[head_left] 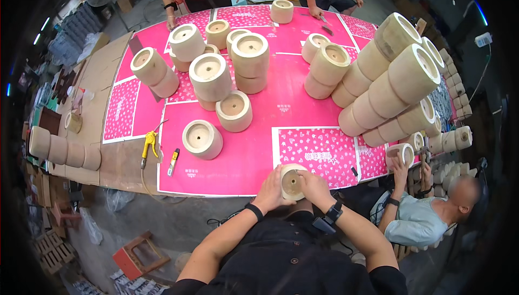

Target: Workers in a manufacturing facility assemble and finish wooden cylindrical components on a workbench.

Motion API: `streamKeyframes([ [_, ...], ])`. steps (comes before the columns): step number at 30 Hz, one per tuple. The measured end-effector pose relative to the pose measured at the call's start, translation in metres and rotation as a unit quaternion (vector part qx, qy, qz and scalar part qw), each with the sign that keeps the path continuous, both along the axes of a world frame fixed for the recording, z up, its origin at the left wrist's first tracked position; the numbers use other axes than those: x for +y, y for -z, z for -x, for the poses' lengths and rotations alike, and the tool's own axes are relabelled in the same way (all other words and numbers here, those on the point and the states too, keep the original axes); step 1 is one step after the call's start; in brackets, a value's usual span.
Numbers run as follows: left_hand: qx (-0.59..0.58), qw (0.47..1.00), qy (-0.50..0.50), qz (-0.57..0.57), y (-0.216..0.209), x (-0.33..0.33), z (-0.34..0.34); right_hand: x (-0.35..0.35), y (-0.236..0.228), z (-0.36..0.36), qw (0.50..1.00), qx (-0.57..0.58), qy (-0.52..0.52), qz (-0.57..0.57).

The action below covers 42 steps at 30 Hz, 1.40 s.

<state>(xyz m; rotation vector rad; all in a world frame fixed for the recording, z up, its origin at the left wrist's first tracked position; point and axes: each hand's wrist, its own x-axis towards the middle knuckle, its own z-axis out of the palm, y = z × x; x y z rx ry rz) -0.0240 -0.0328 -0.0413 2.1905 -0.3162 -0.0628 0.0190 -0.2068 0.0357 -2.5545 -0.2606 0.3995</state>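
**Both hands cradle one wooden drum at the table edge**

Low in the frame's centre, the left hand and right hand clasp a pale wooden drum from either side, its bored face tilted up, seemingly for inspection. Above, similar drums stand stacked on the pink table; a yellow tool lies at left.

Ahead of you the pink-covered surface carries many pale wooden cylinders, some stacked two high. At your right, long stacks lie tilted against each other. Yellow-handled pliers and a small cutter lie near the left edge. A seated person works at your right; a red stool stands on the floor.
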Motion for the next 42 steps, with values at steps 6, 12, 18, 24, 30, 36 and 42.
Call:
streamKeyframes([
  [6, 0.006, 0.999, 0.0, -0.05, 0.0, -0.003, -0.003, 0.02, 0.045, 0.017, 0.998, -0.001, -0.06, -0.011],
  [12, 0.033, 0.998, 0.04, -0.045, -0.007, -0.002, -0.004, -0.023, -0.011, -0.018, 0.938, 0.15, -0.277, 0.146],
  [18, -0.003, 0.999, 0.036, -0.036, -0.005, -0.004, -0.007, -0.02, -0.018, -0.044, 0.889, -0.088, -0.393, 0.22],
  [24, 0.0, 0.998, 0.033, -0.051, -0.006, -0.003, -0.007, 0.006, -0.018, -0.04, 0.802, -0.067, -0.473, 0.358],
  [30, 0.018, 0.998, 0.032, -0.051, -0.008, -0.004, -0.003, 0.021, -0.032, -0.035, 0.882, 0.058, -0.417, 0.211],
  [36, 0.061, 0.997, 0.03, -0.032, -0.009, -0.005, -0.008, 0.005, 0.055, -0.012, 0.987, 0.038, 0.027, -0.152],
  [42, 0.046, 0.998, 0.023, -0.032, -0.006, -0.003, -0.008, 0.003, 0.023, 0.015, 0.983, 0.038, 0.148, -0.098],
])
